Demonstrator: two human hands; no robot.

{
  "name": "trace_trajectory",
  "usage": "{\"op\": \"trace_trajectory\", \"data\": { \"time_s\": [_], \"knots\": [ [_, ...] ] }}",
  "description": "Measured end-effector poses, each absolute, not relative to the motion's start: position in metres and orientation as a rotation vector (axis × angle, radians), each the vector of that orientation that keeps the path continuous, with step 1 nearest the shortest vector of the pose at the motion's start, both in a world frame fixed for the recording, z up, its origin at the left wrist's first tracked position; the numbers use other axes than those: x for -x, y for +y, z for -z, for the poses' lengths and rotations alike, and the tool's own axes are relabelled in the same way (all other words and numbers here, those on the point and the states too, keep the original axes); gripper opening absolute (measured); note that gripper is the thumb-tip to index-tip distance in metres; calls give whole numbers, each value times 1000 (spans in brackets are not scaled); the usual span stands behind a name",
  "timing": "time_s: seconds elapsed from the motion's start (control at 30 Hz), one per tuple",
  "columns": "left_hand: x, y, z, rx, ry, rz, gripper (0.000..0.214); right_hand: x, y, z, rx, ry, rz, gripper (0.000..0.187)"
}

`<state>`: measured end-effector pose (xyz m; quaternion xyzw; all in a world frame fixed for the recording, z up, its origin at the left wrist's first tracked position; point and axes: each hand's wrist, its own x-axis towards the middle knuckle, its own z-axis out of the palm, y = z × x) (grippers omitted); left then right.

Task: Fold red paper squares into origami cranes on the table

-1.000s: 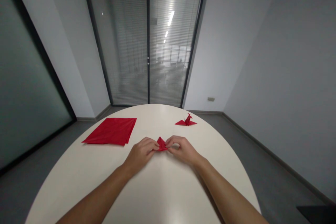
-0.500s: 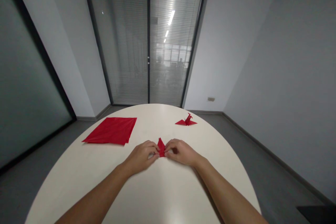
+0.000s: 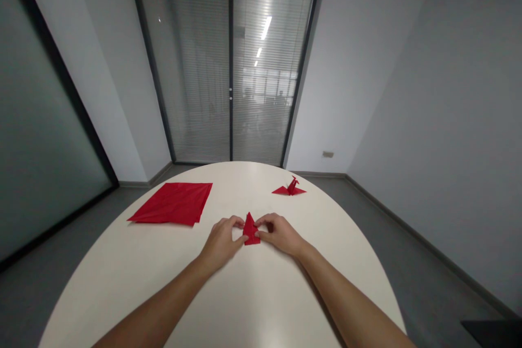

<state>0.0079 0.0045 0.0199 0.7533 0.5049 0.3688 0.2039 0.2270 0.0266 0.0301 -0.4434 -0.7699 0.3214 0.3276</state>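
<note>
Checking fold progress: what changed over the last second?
The paper went from a low, wide shape to a narrower upright point. The left hand and right hand still pinch its sides. The sheets and crane stayed put.

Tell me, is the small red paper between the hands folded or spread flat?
Folded. The small red paper is a compact pointed shape pinched between the left hand and right hand, unlike the flat red sheets nearby.

Near rim of table (image 3: 101,283) beyond bottom edge; flanks of folded red paper (image 3: 250,232) behind fingers (image 3: 229,224).
</note>
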Motion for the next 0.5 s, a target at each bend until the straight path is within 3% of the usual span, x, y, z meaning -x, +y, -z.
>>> {"op": "trace_trajectory", "data": {
  "time_s": [0.2, 0.33, 0.5],
  "knots": [
    [-12, 7, -19, -1972, 1516, -1048, 40, -227, 35, -21, 1066, -1843, -1055, 40],
    [-11, 8, -21, -1969, 1522, -1013, 37, -227, 35, -23, 1031, -1906, -1093, 26],
    [-11, 9, -23, -1965, 1458, -981, 15, -229, 32, -26, 1087, -2011, -935, 12]
  ]
}}
